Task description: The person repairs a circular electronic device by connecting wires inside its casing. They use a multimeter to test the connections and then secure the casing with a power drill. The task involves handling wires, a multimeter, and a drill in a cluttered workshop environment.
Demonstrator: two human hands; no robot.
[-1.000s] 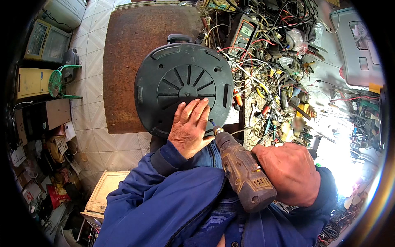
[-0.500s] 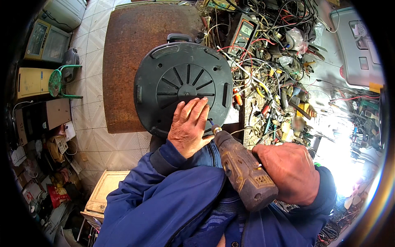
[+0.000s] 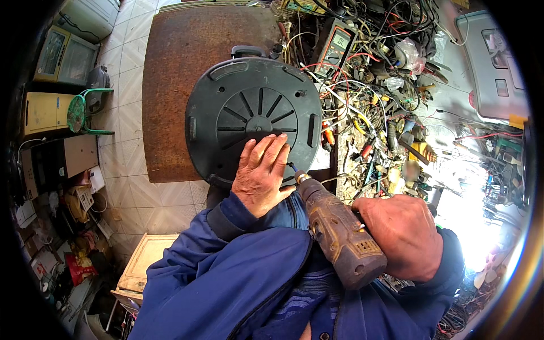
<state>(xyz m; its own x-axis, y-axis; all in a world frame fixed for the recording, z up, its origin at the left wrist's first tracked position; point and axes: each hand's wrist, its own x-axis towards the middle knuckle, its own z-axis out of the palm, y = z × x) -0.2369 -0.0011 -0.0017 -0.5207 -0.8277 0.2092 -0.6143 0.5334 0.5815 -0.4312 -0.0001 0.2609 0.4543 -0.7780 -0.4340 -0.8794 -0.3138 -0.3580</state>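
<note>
A rounded black plastic base (image 3: 226,102) with radial slots, a raised hub and screw holes near its rim lies face up before me. My left hand (image 3: 262,173) rests flat on its near part, fingers stretched out and close together. In my right hand (image 3: 403,235) is a worn, dirty power drill (image 3: 343,229), gripped from the right. Its bit points up and left to a hole at the near right of the base, just beside my left fingers. Whether the tip sits in a screw there is too small to tell.
A brown wooden board (image 3: 175,96) lies under and behind the base. To the right, a bench holds tangled wires, hand tools and a multimeter (image 3: 335,48). A grey plastic case (image 3: 490,68) stands far right. A green stool (image 3: 79,113) and wooden cabinet (image 3: 144,263) are at left.
The drill and my right hand have shifted very slightly to the right. My left hand stays on the base, which has barely moved.
</note>
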